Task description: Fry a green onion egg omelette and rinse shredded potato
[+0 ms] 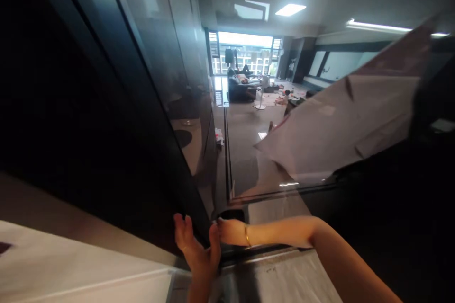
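Observation:
A tall dark door frame (156,165) slants across the left of the head view. My left hand (197,246) lies against its lower part, with the fingers stretched out and the thumb apart. Just right of that thumb is my right hand (230,231), with a thin gold bangle (248,235) at the wrist. Its fingers are bunched in at the frame's edge and mostly hidden, so what they grip does not show. Glass (249,170) to the right lets the room beyond show through and carries a large pale reflection.
Glossy panels (181,42) line the left side of the room beyond. Farther in are a dark sofa (243,91), a white standing fan (261,97) and items scattered on the floor. Pale stone flooring (291,279) lies below my right arm, beside a dark threshold.

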The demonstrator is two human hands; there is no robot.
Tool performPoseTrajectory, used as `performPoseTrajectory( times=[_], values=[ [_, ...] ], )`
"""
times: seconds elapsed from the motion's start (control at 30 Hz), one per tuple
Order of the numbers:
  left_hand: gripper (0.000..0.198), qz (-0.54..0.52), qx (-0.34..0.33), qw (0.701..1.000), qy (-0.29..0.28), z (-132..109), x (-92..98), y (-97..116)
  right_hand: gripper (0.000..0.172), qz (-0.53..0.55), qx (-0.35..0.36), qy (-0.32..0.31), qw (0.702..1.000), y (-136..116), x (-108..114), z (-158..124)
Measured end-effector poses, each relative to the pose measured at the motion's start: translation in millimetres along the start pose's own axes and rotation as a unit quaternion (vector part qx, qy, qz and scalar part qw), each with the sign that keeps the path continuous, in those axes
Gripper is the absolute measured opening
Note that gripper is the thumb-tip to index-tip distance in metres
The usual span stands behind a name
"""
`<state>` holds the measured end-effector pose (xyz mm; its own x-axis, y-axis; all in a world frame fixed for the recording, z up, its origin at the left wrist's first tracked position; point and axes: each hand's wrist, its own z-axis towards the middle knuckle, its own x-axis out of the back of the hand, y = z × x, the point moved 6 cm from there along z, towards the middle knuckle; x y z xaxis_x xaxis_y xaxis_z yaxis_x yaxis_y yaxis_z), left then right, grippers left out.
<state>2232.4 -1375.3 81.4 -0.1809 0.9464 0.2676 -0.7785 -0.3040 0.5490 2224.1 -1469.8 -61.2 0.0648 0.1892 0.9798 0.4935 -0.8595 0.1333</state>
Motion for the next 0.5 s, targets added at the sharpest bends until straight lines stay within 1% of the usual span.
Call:
performPoseTrajectory(
  times=[0.1, 0.2, 0.27, 0.3, 0.4, 0.5],
  values=[
    [0.082, -0.024, 0.024, 0.999, -0.022, -3.5, -12.1, -8.7, 0.022, -0.03, 0.019, 0.036, 0.999, -6.2, -8.2, -7.1],
    [0.075, -0.091, 0.109, 0.988, -0.059, -8.2, -25.8, -25.9, 0.016, -0.054, 0.018, 0.091, 0.994, -7.3, -11.9, -19.1],
    [0.068, -0.13, 0.167, 0.972, -0.104, -14.5, -38.1, -37.9, 0.012, -0.064, 0.004, 0.135, 0.989, -5.1, -14.9, -29.4],
    [0.066, -0.146, 0.182, 0.963, -0.132, -18.5, -44.7, -41.5, 0.012, -0.067, -0.005, 0.152, 0.986, -3.5, -18.1, -34.9],
    [0.063, -0.179, 0.186, 0.944, -0.206, -31.3, -60.9, -40.3, 0.015, -0.079, -0.032, 0.186, 0.979, 1.6, -33.4, -53.0],
    [0.066, -0.206, 0.176, 0.929, -0.254, -40.6, -73.0, -24.0, 0.024, -0.087, -0.065, 0.234, 0.966, 7.6, -43.1, -78.5]
  ],
)
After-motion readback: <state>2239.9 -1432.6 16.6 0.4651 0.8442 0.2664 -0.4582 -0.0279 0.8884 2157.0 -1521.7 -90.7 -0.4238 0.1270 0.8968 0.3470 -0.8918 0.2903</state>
